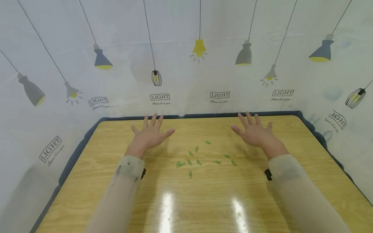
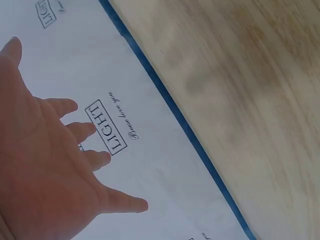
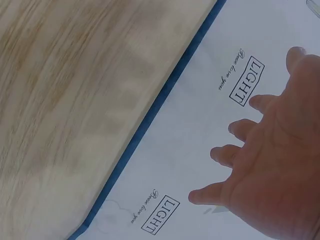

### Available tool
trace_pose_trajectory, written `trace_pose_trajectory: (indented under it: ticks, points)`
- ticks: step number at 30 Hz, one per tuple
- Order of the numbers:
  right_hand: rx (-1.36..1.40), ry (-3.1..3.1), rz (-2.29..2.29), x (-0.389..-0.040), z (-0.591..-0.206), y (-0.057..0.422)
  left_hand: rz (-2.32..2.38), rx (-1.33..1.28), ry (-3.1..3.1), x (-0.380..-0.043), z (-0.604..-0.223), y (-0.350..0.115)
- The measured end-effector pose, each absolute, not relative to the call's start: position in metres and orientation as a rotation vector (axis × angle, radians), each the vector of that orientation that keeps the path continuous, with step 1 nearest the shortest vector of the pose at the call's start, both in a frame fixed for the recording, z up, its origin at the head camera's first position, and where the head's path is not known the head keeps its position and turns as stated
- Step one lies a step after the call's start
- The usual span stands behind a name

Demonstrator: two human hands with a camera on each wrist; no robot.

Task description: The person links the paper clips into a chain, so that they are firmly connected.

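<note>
While the fingers (image 1: 152,121) of the left hand (image 1: 147,137) and right hand (image 1: 257,134) spread wide, holding nothing, loose green paper clips (image 1: 199,162) lie scattered between them on the desk (image 1: 204,187). Each should prove light, stiff yet springy, and rather slippery; a pinch across its long sides would likely suit best.

Wood-grain table (image 1: 201,200), glossy, dark blue edging (image 1: 79,152) from 9 round through 12 to 3. Clock centred on the scatter, 12 = far side. Two glare streaks (image 1: 166,210), near 5 and 7. Eleven green paper clips (image 1: 199,162) lying flat: one at 12; three towards 3; pair at 9, touching or overlapping, unclear which; one between 7 and 8; others from middle out towards 10.
</note>
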State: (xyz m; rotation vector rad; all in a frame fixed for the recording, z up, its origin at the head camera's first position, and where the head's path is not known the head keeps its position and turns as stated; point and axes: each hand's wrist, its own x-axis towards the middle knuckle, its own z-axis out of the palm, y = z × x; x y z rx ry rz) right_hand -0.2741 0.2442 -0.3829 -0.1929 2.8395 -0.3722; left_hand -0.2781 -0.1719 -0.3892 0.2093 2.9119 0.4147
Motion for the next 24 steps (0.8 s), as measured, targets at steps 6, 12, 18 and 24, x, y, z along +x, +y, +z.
trace_pose_trajectory:
  ticks: [6, 12, 18, 24]
  points:
    - [-0.278, 2.832, -0.330, -0.272, -0.380, 0.237, 0.412, 0.268, 2.890, -0.271, -0.384, -0.170]
    - [-0.422, 2.820, -0.351, -0.268, -0.374, 0.225, 0.502, 0.415, 2.815, -0.266, -0.378, -0.167]
    - [-0.537, 2.687, -0.453, -0.259, -0.374, 0.219, 0.561, 0.605, 2.632, -0.261, -0.386, -0.164]
    - [-0.658, 2.576, -0.550, -0.251, -0.388, 0.227, 0.533, 0.788, 2.514, -0.259, -0.405, -0.158]
